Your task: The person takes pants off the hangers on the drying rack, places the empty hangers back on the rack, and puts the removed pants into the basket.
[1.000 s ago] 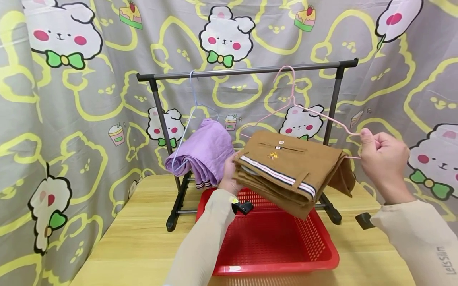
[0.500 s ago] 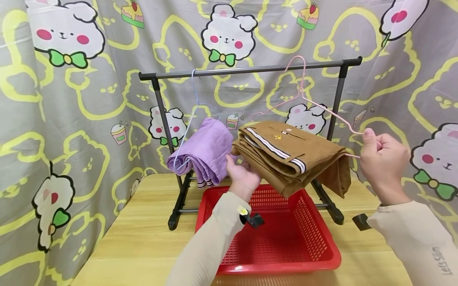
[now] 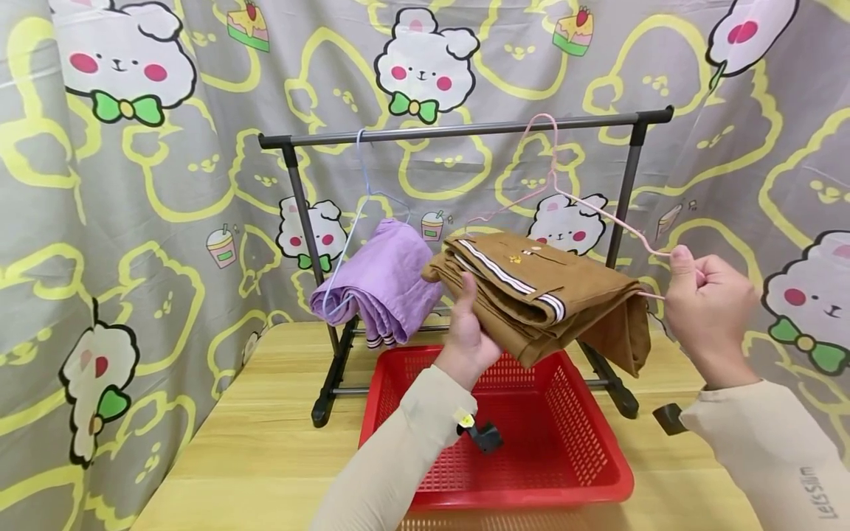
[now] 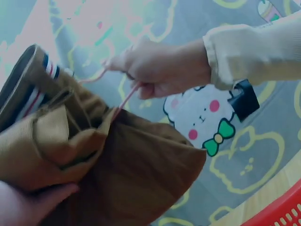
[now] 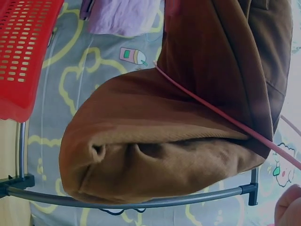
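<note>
Brown trousers [image 3: 564, 273] with a striped trim lie folded over the lower bar of a pink hanger [image 3: 598, 212], whose hook is up at the rack's rail. My right hand [image 3: 710, 313] grips the hanger's right end. My left hand [image 3: 468, 343] is at the near left edge of the folded trousers, thumb straight up against them and the other fingers hidden by the cloth. In the left wrist view its thumb [image 4: 59, 192] lies against the brown fabric. In the right wrist view a rounded fold of the trousers [image 5: 155, 141] hangs under the bar.
A lilac garment [image 3: 385, 276] hangs on a blue hanger [image 3: 364, 169] at the left of the dark metal rack [image 3: 458, 130]. Beneath the trousers a red perforated basket [image 3: 524, 495] stands on the wooden table [image 3: 246, 435]. A patterned curtain [image 3: 232, 88] hangs behind.
My left hand has come from behind the trousers' left end to their near edge, its thumb now upright. The trousers and pink hanger have tilted and shifted slightly; my right hand keeps its grip.
</note>
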Demonstrator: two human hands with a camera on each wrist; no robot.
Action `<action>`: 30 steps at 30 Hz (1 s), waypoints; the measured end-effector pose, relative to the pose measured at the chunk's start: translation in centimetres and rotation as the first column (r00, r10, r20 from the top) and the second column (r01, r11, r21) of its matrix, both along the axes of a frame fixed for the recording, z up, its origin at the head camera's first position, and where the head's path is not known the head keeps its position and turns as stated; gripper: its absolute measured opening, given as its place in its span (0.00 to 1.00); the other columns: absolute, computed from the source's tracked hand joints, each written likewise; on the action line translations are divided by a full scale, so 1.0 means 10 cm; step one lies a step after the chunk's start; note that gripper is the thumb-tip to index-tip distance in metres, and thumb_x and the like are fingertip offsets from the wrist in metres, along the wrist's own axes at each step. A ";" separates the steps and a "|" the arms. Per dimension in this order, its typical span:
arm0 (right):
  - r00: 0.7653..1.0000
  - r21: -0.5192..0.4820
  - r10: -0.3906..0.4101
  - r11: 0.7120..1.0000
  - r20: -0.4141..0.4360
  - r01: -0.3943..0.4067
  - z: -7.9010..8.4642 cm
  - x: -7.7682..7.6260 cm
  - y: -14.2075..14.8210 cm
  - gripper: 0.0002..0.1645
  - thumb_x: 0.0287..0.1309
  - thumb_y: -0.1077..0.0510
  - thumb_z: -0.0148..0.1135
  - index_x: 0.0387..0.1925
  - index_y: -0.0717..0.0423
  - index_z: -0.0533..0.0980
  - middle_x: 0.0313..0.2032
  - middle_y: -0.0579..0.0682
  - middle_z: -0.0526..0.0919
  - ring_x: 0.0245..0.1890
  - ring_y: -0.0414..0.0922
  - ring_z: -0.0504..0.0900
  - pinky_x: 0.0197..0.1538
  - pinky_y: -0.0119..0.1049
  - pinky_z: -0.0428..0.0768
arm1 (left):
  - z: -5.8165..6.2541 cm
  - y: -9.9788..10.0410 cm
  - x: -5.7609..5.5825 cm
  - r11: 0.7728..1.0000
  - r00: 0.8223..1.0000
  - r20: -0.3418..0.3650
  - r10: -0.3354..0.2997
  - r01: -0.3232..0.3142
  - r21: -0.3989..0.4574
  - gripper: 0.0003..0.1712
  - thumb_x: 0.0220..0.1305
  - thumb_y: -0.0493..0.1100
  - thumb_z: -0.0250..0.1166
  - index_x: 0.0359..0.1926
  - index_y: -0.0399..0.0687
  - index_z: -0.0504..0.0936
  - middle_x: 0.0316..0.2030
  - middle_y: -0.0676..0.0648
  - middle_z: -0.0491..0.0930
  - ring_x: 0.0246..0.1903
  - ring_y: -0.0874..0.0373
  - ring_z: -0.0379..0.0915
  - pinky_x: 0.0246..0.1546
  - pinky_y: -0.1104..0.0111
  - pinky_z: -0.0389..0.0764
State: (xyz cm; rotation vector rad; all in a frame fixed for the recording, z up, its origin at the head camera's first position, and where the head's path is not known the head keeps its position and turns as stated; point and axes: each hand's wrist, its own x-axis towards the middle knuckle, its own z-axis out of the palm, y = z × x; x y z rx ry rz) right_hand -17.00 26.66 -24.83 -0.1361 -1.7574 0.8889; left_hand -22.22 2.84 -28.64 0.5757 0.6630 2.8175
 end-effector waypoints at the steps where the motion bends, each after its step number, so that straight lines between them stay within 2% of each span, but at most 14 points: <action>1: 1.000 0.011 -0.004 1.000 -0.002 0.004 0.00 0.00 0.00 0.31 0.65 0.50 0.59 0.11 0.60 0.64 0.09 0.35 0.58 0.15 0.32 0.57 0.21 0.29 0.53 | 0.00 0.02 0.01 0.999 0.999 0.029 0.042 -0.042 -0.011 0.36 0.55 0.59 0.69 0.60 0.60 0.62 0.52 0.48 0.75 0.51 0.53 0.74 0.61 0.55 0.67; 3: 1.000 0.033 -0.010 0.999 0.001 0.010 -0.01 0.02 0.00 0.30 0.64 0.49 0.59 0.11 0.59 0.64 0.09 0.35 0.58 0.15 0.32 0.57 0.21 0.29 0.53 | 0.01 0.05 0.02 0.992 0.988 0.090 0.125 -0.122 -0.041 0.35 0.59 0.44 0.70 0.60 0.62 0.58 0.51 0.47 0.75 0.48 0.52 0.77 0.58 0.55 0.71; 5: 1.000 0.059 -0.013 0.998 0.006 0.013 -0.01 0.03 -0.01 0.30 0.64 0.48 0.59 0.11 0.59 0.64 0.09 0.36 0.59 0.15 0.31 0.58 0.21 0.29 0.54 | 0.02 0.06 0.02 0.983 0.973 0.138 0.183 -0.177 -0.057 0.37 0.61 0.31 0.65 0.61 0.61 0.55 0.51 0.45 0.74 0.47 0.50 0.77 0.56 0.55 0.74; 9: 1.000 0.098 -0.006 0.995 -0.009 0.007 -0.01 0.05 -0.03 0.31 0.64 0.47 0.58 0.11 0.60 0.64 0.09 0.36 0.59 0.15 0.31 0.58 0.21 0.29 0.54 | 0.03 0.08 0.01 0.982 0.961 0.206 0.185 -0.172 -0.083 0.37 0.55 0.22 0.58 0.57 0.57 0.56 0.48 0.44 0.74 0.45 0.50 0.77 0.51 0.56 0.77; 12: 0.999 0.106 0.002 0.994 -0.032 0.001 -0.01 0.06 -0.03 0.30 0.64 0.49 0.59 0.11 0.60 0.64 0.10 0.36 0.59 0.15 0.31 0.57 0.22 0.29 0.54 | 0.04 0.08 0.01 0.986 0.963 0.216 0.159 -0.143 -0.086 0.33 0.51 0.20 0.55 0.53 0.53 0.60 0.45 0.45 0.75 0.43 0.52 0.76 0.46 0.59 0.79; 16: 0.998 0.104 0.017 0.995 -0.065 -0.010 -0.02 0.06 -0.01 0.30 0.63 0.51 0.60 0.10 0.61 0.63 0.10 0.37 0.59 0.15 0.31 0.57 0.23 0.30 0.54 | 0.06 0.07 0.01 0.991 0.973 0.194 0.122 -0.108 -0.082 0.26 0.52 0.21 0.52 0.49 0.48 0.65 0.42 0.46 0.75 0.41 0.54 0.76 0.42 0.62 0.79; 20: 0.997 0.099 0.019 0.995 -0.076 -0.011 -0.01 0.06 0.01 0.30 0.63 0.52 0.60 0.10 0.62 0.64 0.10 0.37 0.60 0.16 0.30 0.58 0.23 0.29 0.54 | 0.09 0.05 0.00 0.994 0.982 0.161 0.094 -0.085 -0.065 0.24 0.54 0.21 0.50 0.48 0.48 0.64 0.41 0.47 0.75 0.41 0.54 0.76 0.43 0.63 0.79; 26: 0.999 0.075 0.024 0.997 -0.040 -0.021 -0.04 0.08 0.02 0.29 0.65 0.50 0.57 0.12 0.61 0.64 0.11 0.36 0.60 0.17 0.33 0.59 0.24 0.30 0.54 | 0.13 0.03 0.01 0.996 0.993 0.085 0.088 -0.085 -0.034 0.21 0.55 0.20 0.48 0.45 0.46 0.67 0.40 0.47 0.74 0.41 0.56 0.75 0.45 0.65 0.78; 30: 0.999 0.085 0.026 0.996 -0.047 -0.022 -0.06 0.08 0.03 0.27 0.65 0.52 0.55 0.14 0.63 0.65 0.12 0.35 0.60 0.18 0.33 0.59 0.25 0.31 0.54 | 0.14 0.02 0.00 0.997 0.995 0.057 0.080 -0.079 -0.027 0.22 0.55 0.20 0.48 0.45 0.47 0.67 0.40 0.48 0.74 0.41 0.56 0.75 0.45 0.65 0.77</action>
